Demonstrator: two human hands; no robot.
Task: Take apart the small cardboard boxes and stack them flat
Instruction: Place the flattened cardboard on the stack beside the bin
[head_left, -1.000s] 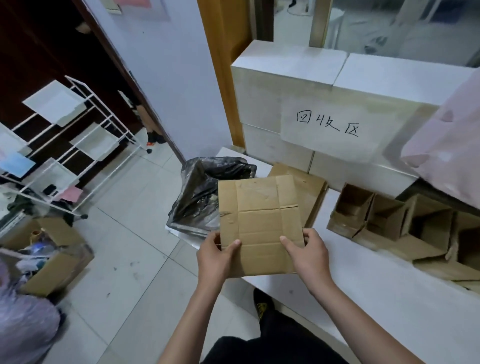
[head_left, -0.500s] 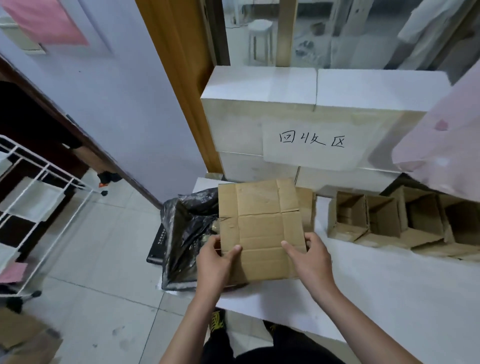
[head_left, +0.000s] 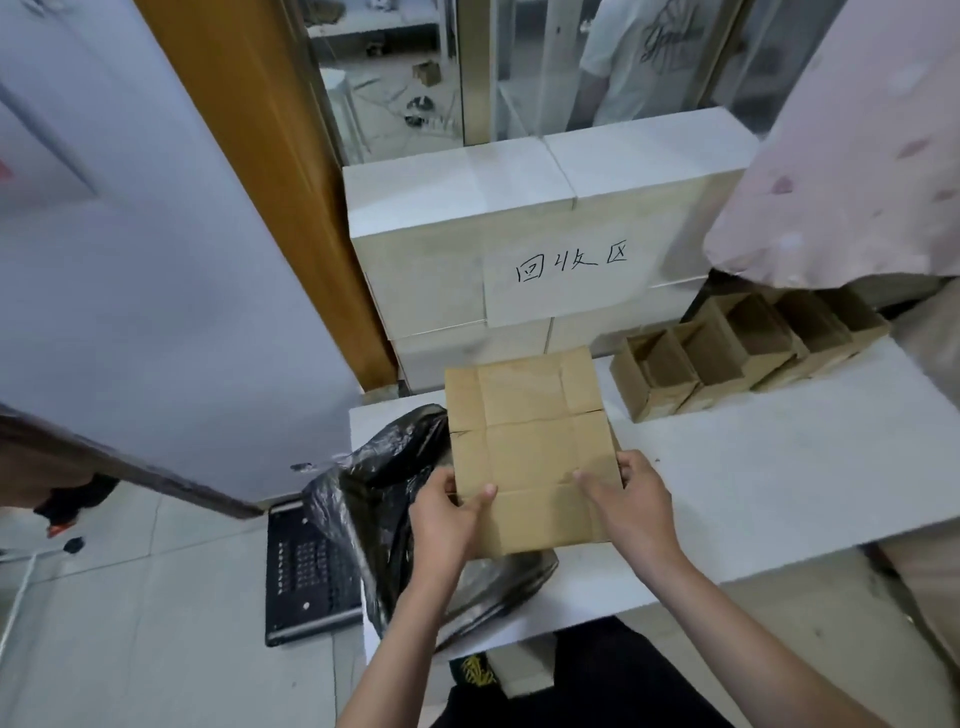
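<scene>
While the flat box (head_left: 530, 452) is hanging at frame centre above the white table (head_left: 753, 493), the left hand (head_left: 449, 512) and right hand (head_left: 631, 501) are each pinching a lower side edge, thumbs on top, probably keeping it level for laying down. One sheet is being held; four boxes (head_left: 737, 358) are standing open at centre right, apparently awaiting flattening. One black bag (head_left: 384, 499) is slumping at the left.

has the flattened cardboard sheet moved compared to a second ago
Yes. The flattened cardboard sheet, held by both hands, has shifted right, off the black plastic bag and toward the open boxes.
</scene>
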